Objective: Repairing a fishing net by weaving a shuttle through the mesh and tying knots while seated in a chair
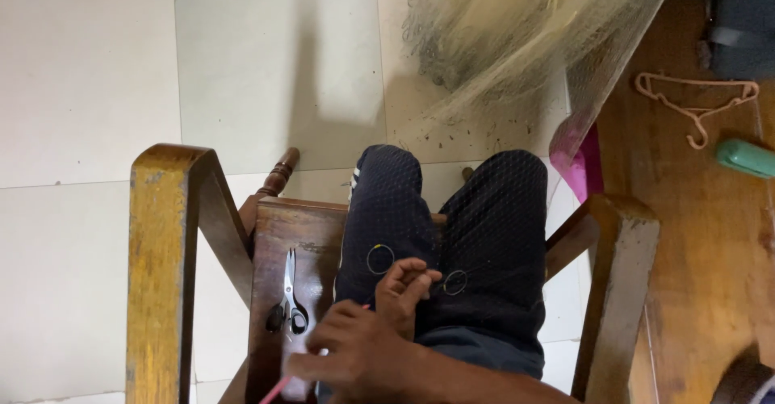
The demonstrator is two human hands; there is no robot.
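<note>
I sit on a wooden chair [282, 234] with a fine fishing net [500, 41] draped over my dark trousers [492, 234] and rising to the top of the view. My right hand [351, 355] reaches across my lap and is closed around a thin pink stick-like tool [278, 388] that points down-left. My left hand [408, 287] shows just above it, partly hidden, its fingers pinching the net on my thigh. Two small rings [379, 259] hang in the mesh beside the fingers. Small scissors [289, 299] lie shut on the seat, left of my hands.
Wooden armrests stand at left [161, 275] and right [617, 291]. Pale floor tiles [89, 89] lie ahead. On the brown wooden surface at right rest a pink clothes hanger [698, 101] and a green object [747, 158]. A magenta plastic piece [581, 162] stands by the chair.
</note>
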